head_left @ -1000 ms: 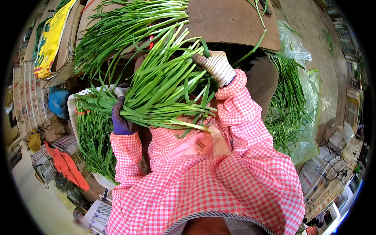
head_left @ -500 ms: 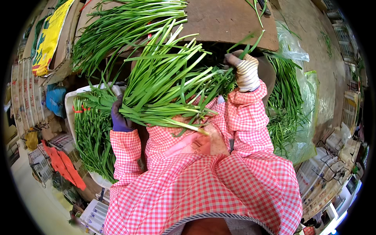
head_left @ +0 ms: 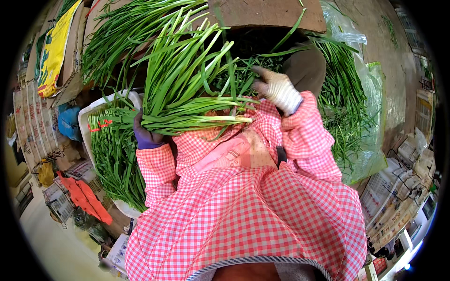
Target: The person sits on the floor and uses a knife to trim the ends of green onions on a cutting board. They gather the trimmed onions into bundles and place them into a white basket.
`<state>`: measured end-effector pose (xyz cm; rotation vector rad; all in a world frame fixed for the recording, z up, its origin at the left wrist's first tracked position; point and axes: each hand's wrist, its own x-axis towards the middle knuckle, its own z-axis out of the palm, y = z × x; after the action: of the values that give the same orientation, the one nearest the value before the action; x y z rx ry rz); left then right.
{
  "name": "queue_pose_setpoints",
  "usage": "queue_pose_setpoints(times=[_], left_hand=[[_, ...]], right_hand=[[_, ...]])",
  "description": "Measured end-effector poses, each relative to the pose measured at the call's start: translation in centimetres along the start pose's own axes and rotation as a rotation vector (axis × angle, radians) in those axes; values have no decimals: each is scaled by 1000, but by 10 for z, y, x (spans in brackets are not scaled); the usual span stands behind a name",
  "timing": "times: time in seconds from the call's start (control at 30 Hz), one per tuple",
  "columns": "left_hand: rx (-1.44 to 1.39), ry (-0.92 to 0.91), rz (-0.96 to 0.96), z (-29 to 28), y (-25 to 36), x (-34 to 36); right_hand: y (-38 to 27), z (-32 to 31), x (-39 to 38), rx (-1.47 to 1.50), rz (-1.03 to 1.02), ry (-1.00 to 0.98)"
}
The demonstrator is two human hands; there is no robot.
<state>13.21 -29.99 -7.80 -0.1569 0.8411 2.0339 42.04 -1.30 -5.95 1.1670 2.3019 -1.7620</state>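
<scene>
My left hand (head_left: 147, 136), in a purple and dark glove, is closed around a loose bunch of garlic chives (head_left: 183, 79). Their pale stem ends fan toward the right, above my lap. My right hand (head_left: 277, 90) wears a whitish knitted glove with darker fingertips. Its fingers point left, apart from one another, near the stem ends, and I see nothing held in them. Loose green leaves (head_left: 291, 32) show above this hand, beside the cardboard edge. A darker heap of leaves (head_left: 248, 70) lies below the board, behind the bunch.
Another pile of chives (head_left: 126, 42) lies on the cardboard (head_left: 267, 14) at the far side. To my left stands a white crate (head_left: 85, 136) filled with chives tied in red. More chives (head_left: 340, 93) lie on clear plastic (head_left: 375, 112) at the right.
My right hand has come nearer and leftward, and its fingers have opened from the leaves it pinched. Those leaves are now apart from it. My left hand keeps the bunch.
</scene>
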Motion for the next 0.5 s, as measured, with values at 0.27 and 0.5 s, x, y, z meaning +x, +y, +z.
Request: queue_pose_setpoints(times=[0.27, 0.5], left_hand=[[-37, -123, -11, 2, -5, 3], [-43, -96, -8, -13, -6, 9]], right_hand=[[-36, 39, 21, 347, 91, -43], [-18, 19, 23, 565, 30, 245]])
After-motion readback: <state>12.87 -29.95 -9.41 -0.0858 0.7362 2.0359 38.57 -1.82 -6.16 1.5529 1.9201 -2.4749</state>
